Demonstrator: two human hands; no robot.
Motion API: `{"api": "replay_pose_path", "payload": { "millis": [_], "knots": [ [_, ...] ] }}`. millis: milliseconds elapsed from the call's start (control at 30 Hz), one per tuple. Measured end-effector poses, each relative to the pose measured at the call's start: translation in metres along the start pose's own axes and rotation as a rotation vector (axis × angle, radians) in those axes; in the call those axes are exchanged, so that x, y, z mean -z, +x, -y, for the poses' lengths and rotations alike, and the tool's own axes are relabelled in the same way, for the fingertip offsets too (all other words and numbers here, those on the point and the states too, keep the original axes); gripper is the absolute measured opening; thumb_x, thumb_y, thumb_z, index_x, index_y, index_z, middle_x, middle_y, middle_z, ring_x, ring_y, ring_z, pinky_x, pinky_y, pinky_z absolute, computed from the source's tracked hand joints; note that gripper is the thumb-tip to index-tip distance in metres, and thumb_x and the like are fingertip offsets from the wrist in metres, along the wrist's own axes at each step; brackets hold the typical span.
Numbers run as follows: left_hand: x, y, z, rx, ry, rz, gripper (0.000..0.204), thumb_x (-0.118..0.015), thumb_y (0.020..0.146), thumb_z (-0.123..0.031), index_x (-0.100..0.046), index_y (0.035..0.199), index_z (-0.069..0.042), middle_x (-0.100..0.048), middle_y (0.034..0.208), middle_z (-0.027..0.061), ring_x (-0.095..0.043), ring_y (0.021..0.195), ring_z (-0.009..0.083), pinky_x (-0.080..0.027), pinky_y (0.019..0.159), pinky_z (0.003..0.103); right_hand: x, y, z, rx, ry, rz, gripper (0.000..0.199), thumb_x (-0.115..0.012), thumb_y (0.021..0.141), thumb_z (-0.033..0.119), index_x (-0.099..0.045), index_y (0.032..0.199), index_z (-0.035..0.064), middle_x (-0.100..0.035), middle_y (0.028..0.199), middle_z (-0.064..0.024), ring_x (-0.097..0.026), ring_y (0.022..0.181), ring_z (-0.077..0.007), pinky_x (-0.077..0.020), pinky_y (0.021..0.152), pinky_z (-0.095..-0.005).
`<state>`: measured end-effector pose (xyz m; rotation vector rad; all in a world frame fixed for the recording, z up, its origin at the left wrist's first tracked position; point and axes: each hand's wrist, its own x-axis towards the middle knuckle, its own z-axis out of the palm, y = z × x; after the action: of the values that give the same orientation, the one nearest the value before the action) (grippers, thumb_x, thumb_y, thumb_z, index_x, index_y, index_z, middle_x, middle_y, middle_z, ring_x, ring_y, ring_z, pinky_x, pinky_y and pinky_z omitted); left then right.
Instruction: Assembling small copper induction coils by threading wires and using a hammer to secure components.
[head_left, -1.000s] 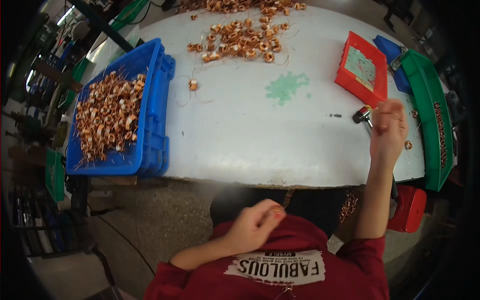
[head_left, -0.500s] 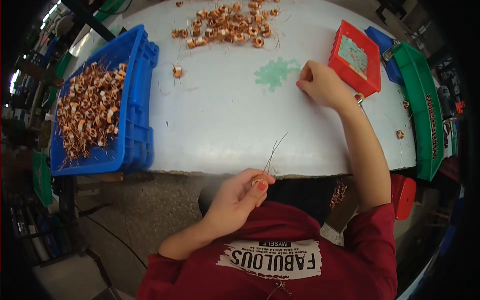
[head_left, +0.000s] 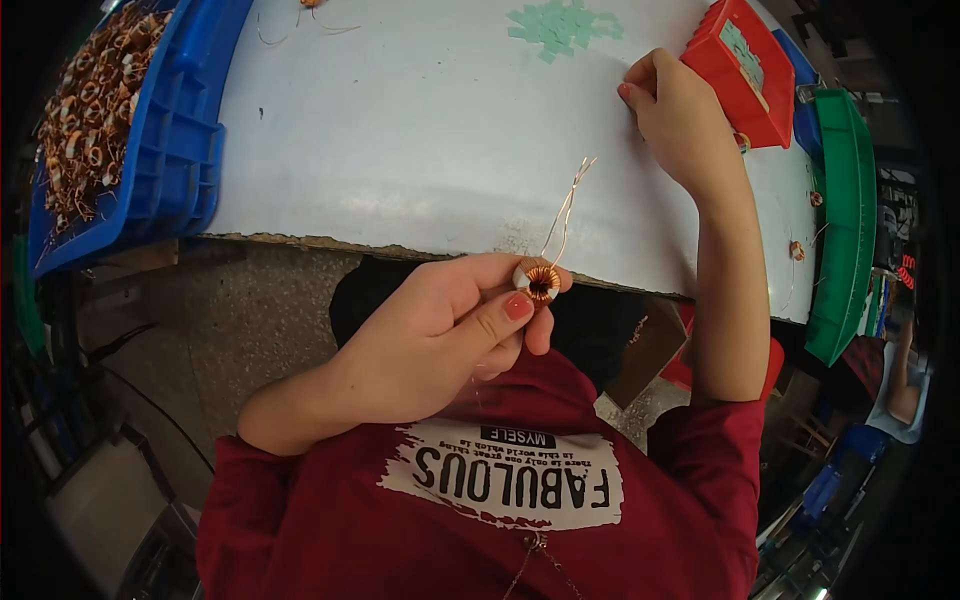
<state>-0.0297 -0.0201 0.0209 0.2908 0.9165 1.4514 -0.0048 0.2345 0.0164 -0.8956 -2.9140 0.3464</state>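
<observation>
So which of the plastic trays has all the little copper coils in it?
The blue bin at the table's left edge. It is heaped with copper coils; the red tray and green tray sit on the right.

White print patch [head_left: 500, 482] on red shirt.

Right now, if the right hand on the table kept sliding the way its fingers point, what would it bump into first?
The right hand points up and left across the bare white table. First in that line is probably the green patch on the tabletop, though depth is hard to judge.
</observation>
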Motion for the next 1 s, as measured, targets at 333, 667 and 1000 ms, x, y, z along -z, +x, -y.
{"api": "replay_pose_path", "payload": {
  "millis": [333, 667, 1000],
  "knots": [
    [0.0, 0.001, 0.004, -0.022, 0.06, -0.061, 0.031, -0.042, 0.098, -0.006, -0.047, 0.126, 0.006, -0.055, 0.08, 0.0063, -0.032, 0.054, 0.0051, -0.026, 0.047, 0.015, 0.024, -0.049, 0.014, 0.254, 0.545, -0.127, 0.011, -0.064, 0.081, 0.002, -0.061, 0.091, -0.001, -0.062, 0.078, -0.0058, -0.055, 0.069, -0.0147, -0.0443, 0.066, -0.0234],
    [-0.004, 0.009, 0.004, -0.029, 0.102, -0.047, 0.025, -0.042, 0.096, -0.002, -0.052, 0.118, 0.004, -0.055, 0.078, 0.0036, -0.033, 0.054, 0.0044, -0.027, 0.048, 0.014, 0.016, -0.138, 0.041, 0.342, 0.742, -0.086, 0.019, -0.063, 0.067, -0.011, -0.06, 0.082, 0.0005, -0.06, 0.081, -0.0101, -0.053, 0.071, -0.0185, -0.0427, 0.063, -0.0263],
    [-0.002, 0.01, 0.008, 0.038, 0.166, -0.014, 0.019, -0.043, 0.096, -0.002, -0.055, 0.11, 0.003, -0.055, 0.078, 0.0034, -0.035, 0.055, 0.0043, -0.028, 0.049, 0.014, 0.006, -0.146, 0.04, 0.386, 0.592, -0.194, 0.023, -0.061, 0.068, -0.014, -0.062, 0.084, 0.0026, -0.061, 0.081, -0.0085, -0.049, 0.064, -0.0145, -0.0366, 0.052, -0.0228]
  ]
}}
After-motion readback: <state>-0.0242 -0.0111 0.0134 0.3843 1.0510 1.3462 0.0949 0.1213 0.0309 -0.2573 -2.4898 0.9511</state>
